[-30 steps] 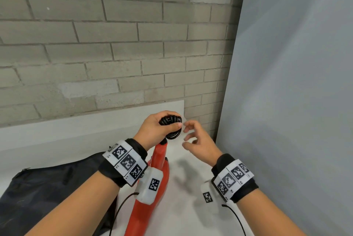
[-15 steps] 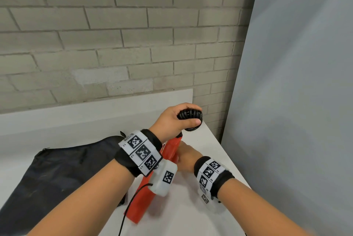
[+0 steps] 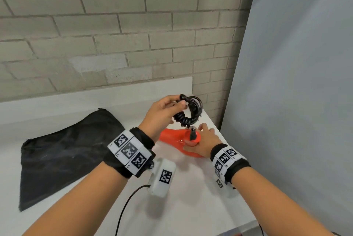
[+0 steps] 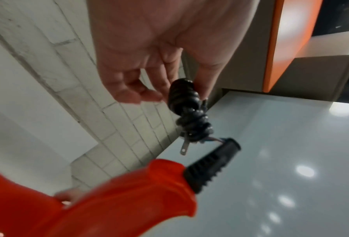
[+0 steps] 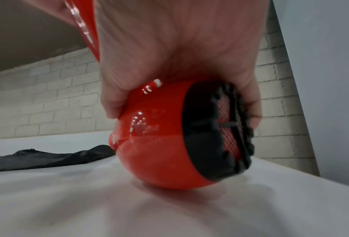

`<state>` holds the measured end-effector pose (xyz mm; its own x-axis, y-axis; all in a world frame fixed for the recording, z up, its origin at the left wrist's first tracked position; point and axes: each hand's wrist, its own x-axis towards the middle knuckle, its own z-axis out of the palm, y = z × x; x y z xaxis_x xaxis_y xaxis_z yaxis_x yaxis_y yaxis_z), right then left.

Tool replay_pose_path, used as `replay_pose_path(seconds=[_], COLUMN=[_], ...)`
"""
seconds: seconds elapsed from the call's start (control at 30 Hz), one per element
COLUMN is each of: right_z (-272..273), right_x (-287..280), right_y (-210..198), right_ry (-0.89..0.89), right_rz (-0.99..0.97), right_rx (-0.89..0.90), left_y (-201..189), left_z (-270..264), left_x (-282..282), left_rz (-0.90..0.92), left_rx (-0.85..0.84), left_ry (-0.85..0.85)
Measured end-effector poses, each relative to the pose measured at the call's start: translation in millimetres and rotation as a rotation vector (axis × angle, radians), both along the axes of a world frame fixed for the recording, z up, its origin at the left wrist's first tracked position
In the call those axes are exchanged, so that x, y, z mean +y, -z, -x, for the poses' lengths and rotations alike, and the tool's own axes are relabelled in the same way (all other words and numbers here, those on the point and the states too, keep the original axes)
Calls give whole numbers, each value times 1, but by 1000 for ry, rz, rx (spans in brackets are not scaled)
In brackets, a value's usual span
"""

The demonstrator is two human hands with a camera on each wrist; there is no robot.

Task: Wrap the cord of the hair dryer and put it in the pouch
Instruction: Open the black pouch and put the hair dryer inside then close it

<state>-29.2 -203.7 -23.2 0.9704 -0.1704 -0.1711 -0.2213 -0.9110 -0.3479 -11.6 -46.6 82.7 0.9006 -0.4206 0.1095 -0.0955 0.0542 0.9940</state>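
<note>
The red hair dryer (image 3: 175, 137) lies on the white table (image 3: 191, 197) near its far right corner. My right hand (image 3: 204, 140) grips its round body (image 5: 165, 144), next to the black rear grille (image 5: 228, 128). My left hand (image 3: 162, 113) holds the bundled black cord (image 3: 189, 111) just above the dryer's handle end. In the left wrist view the fingers (image 4: 161, 80) pinch the coiled cord (image 4: 188, 109), and the plug's prong (image 4: 184, 147) hangs beside the black strain relief (image 4: 212, 163). The black pouch (image 3: 63, 151) lies flat on the table to the left.
A grey brick wall (image 3: 114, 35) rises behind the table. A pale panel (image 3: 296, 102) stands close on the right. The table's right edge (image 3: 238, 159) runs just beside my right wrist. A thin black cable (image 3: 126, 209) hangs from my left wrist camera.
The dryer has gone from standing on end to lying on the table. My right hand has moved down onto its body. The left hand has kept the cord bundle.
</note>
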Motion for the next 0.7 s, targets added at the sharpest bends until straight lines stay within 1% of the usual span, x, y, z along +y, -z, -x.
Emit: replay_pose_path(seconds=[0.07,0.17,0.33,0.4,0.53,0.7], right_z=[5,8,13,16,25,30], right_x=[-7,-11,-19,-24,-30,-21], right_y=[-3,-6,-3,-1,2,6], right_ry=[11,-9,6,9,-10,-75], right_rz=[-64,-115,38,64,171,319], right_rx=[-5,18,35,46,54,32], left_y=[8,28,57,68,90,109], left_z=[-6,-15,-25,-30,-36,-41], left_x=[10,23,37,45,56,51], left_rz=[-82,-246,-406,-517,-791,-963], left_rx=[40,131,219,217,124,87], left_ry=[-93,-150,-90,-83,-83,-50])
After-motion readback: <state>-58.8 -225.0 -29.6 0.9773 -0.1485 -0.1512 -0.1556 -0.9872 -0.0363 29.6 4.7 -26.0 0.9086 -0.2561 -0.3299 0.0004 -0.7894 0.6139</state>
